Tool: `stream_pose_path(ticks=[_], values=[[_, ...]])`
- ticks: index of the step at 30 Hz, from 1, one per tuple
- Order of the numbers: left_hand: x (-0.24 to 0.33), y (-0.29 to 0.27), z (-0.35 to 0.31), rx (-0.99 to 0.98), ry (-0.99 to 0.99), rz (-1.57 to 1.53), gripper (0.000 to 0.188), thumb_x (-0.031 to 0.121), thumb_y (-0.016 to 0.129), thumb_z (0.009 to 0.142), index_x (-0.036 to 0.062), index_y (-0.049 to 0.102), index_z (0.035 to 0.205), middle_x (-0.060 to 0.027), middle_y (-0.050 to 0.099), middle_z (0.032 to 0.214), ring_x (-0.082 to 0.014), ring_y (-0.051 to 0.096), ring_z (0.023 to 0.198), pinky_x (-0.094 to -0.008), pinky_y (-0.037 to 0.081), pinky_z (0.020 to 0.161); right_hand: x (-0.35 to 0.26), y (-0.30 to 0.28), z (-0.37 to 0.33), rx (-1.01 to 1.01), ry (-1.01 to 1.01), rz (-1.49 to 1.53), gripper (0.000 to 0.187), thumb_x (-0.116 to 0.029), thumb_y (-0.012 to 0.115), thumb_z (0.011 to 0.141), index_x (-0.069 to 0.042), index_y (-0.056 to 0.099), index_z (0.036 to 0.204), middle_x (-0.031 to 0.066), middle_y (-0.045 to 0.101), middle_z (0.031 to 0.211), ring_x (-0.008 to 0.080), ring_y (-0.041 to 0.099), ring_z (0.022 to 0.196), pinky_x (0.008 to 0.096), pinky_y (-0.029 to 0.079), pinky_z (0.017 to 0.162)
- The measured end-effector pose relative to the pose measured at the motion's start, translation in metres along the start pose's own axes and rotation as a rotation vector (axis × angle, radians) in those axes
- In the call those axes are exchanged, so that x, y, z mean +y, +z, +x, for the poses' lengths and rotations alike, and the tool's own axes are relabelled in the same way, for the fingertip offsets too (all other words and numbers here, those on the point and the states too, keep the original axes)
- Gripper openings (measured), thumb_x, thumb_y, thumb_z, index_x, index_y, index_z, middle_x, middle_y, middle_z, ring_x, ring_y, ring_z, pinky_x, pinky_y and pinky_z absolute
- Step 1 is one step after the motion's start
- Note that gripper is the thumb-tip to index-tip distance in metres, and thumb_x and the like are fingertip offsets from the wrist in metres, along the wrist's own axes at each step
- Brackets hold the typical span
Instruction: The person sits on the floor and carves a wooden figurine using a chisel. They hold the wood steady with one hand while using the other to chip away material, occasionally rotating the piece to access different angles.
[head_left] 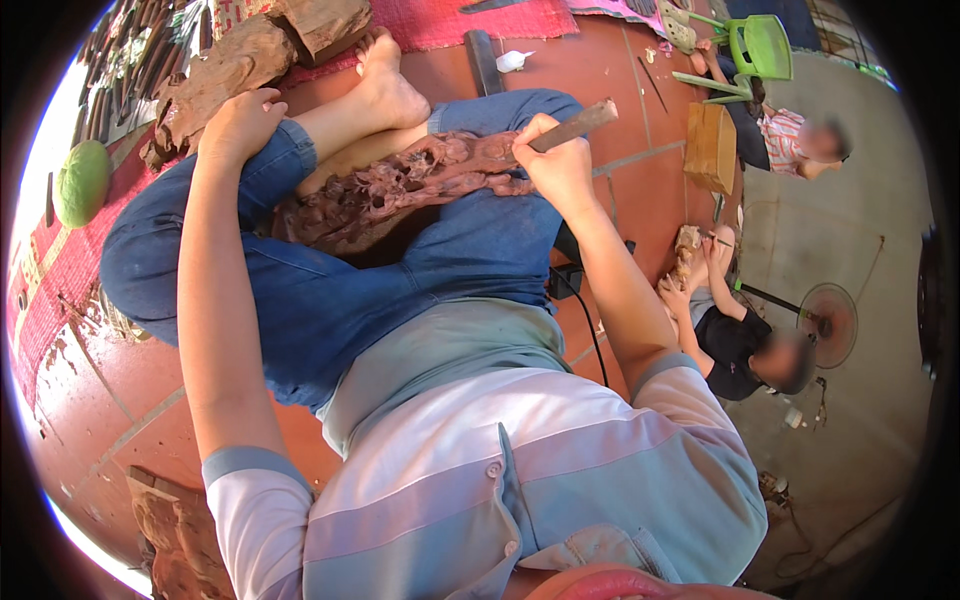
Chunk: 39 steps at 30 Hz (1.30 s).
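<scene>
A reddish-brown wood carving (400, 180), with knotted, pierced shapes, lies across my lap over my crossed legs in blue jeans. My right hand (555, 165) is closed round a flat, greyish-brown bar (578, 126) at the carving's right end. The bar's far end sticks out up and to the right; its lower end is hidden by my fingers. My left hand (240, 125) is up by my left knee, next to a rough brown wood block (228, 72), its fingers curled. Whatever may be inside those fingers is hidden. It is apart from the carving.
Many long hand tools (130, 65) lie at the far left, near a green melon-like fruit (82, 184). A dark bar (483, 62) lies ahead on the red tiles. Two people sit to the right, near a wooden block (710, 148), a green chair (760, 48) and a fan (828, 325).
</scene>
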<state>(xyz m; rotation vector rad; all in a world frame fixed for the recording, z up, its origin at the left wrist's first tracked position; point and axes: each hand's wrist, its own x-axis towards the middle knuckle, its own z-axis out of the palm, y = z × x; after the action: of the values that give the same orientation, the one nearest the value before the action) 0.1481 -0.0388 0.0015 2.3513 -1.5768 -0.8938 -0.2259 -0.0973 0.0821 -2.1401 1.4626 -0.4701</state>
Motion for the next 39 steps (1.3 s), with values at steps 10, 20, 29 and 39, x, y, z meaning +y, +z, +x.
stream_pose_path(ticks=[10,20,29,39], values=[[-0.003,0.005,0.002,0.026,0.036,-0.018,0.044,0.037,0.054,0.086,0.0139,0.064,0.122,-0.0195,0.065,0.113,-0.035,0.062,0.108,-0.0414,0.046,0.094,-0.005,-0.002,0.004,-0.035,0.019,-0.075,0.005,-0.007,0.066,0.076,-0.005,0.061,0.076,0.0052,0.063,0.065,0.0141,0.063,0.063,0.0297,0.048,0.06],[-0.002,0.005,0.001,0.05,0.038,-0.02,0.043,0.036,0.054,0.086,0.0132,0.064,0.121,-0.019,0.065,0.115,-0.0346,0.061,0.109,-0.041,0.046,0.095,0.007,0.0,-0.004,-0.001,-0.038,0.053,0.007,-0.008,0.067,0.076,-0.009,0.06,0.075,0.0104,0.065,0.069,0.0282,0.065,0.066,0.0353,0.05,0.06],[-0.002,0.005,0.002,0.021,0.031,0.025,0.04,0.036,0.051,0.089,0.0168,0.064,0.122,-0.0138,0.065,0.117,-0.0318,0.06,0.111,-0.0421,0.047,0.096,0.006,-0.002,-0.002,-0.023,-0.002,0.052,0.005,-0.01,0.068,0.076,-0.011,0.063,0.078,0.0083,0.067,0.071,0.0264,0.068,0.069,0.0357,0.052,0.062],[-0.001,0.004,0.0,0.038,0.031,-0.002,0.043,0.038,0.054,0.086,0.0147,0.064,0.121,-0.0183,0.065,0.114,-0.0344,0.061,0.109,-0.0415,0.046,0.095,0.009,0.004,-0.003,-0.025,-0.114,0.018,0.007,-0.007,0.067,0.076,-0.009,0.06,0.076,0.0092,0.066,0.068,0.025,0.067,0.065,0.0344,0.05,0.059]])
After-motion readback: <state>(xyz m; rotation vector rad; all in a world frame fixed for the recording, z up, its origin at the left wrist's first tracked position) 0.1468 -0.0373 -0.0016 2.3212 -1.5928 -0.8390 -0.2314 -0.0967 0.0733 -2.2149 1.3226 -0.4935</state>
